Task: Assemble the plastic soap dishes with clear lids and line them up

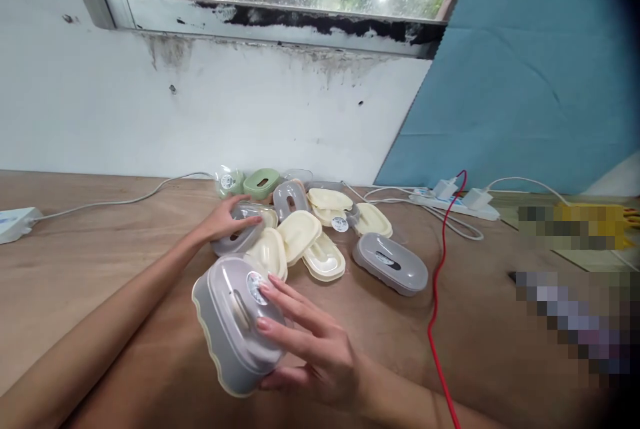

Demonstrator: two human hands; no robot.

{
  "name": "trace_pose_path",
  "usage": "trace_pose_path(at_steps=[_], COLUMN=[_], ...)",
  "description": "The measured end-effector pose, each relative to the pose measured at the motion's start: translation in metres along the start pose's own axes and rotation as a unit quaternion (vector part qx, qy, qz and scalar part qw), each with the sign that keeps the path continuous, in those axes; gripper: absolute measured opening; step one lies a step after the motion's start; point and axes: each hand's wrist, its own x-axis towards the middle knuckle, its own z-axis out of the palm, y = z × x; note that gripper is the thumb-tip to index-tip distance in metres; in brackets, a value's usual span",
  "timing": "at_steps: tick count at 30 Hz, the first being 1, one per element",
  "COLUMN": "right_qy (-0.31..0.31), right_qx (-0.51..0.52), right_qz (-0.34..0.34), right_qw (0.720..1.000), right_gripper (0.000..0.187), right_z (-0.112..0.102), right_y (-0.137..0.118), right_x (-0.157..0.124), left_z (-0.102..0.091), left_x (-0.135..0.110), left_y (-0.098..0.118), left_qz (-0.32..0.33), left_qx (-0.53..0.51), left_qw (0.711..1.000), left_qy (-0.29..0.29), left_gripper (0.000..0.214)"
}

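Note:
Close to the camera, my right hand (pixel 315 342) grips a grey oval plastic box (pixel 225 329) with a slot and a round sticker on top. The box is tilted, and a cream edge shows along its lower rim. My left hand (pixel 227 219) reaches into the pile, thumb and fingers apart, over another grey box (pixel 240 239); whether it presses on that box I cannot tell. Several cream oval pieces (pixel 300 232) lie overlapping just right of the left hand. Behind them are a grey slotted piece (pixel 290 199) and a green slotted piece (pixel 261 182).
A separate grey box (pixel 390 262) lies right of the pile. A red cable (pixel 435 309) runs down the wooden table (pixel 100 249). Farther right is a white power strip (pixel 455 202) with plugs. Another white strip (pixel 17 222) sits at the left. The wall (pixel 250 109) closes off the back.

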Motion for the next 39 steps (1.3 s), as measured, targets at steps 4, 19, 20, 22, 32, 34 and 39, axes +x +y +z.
trace_pose_path(at_steps=[4, 19, 20, 22, 32, 34, 39], right_qy=[-0.045, -0.118, -0.125, -0.143, -0.020, -0.017, -0.034], right_qx=[-0.054, -0.246, -0.257, -0.281, -0.281, -0.320, -0.363], right_qz=[-0.018, -0.092, -0.084, -0.051, 0.050, 0.084, 0.140], right_qw=[0.997, 0.958, 0.955, 0.948, 0.958, 0.944, 0.921], right_gripper=[0.064, 0.047, 0.044, 0.042, 0.030, 0.026, 0.031], right_z=[0.011, 0.063, 0.070, 0.077, -0.026, -0.058, -0.104], right_y=[0.002, 0.018, 0.021, 0.023, 0.036, 0.052, 0.068], right_x=[-0.006, 0.021, 0.028, 0.046, 0.035, 0.013, -0.020], left_z=[0.036, -0.043, -0.046, -0.049, -0.033, -0.030, -0.038], left_x=[0.009, -0.058, -0.065, -0.077, -0.143, -0.147, -0.134], left_y=[0.015, 0.019, 0.017, 0.014, 0.017, 0.018, 0.008], left_qz=[0.005, 0.033, 0.037, 0.046, 0.217, 0.237, 0.220], left_qx=[-0.035, -0.052, -0.036, -0.008, 0.244, 0.285, 0.298], left_qw=[0.998, 0.996, 0.996, 0.995, 0.945, 0.929, 0.929], left_qy=[-0.052, 0.066, 0.076, 0.089, 0.007, 0.005, 0.003], left_gripper=[0.079, 0.054, 0.053, 0.051, 0.047, 0.054, 0.052])
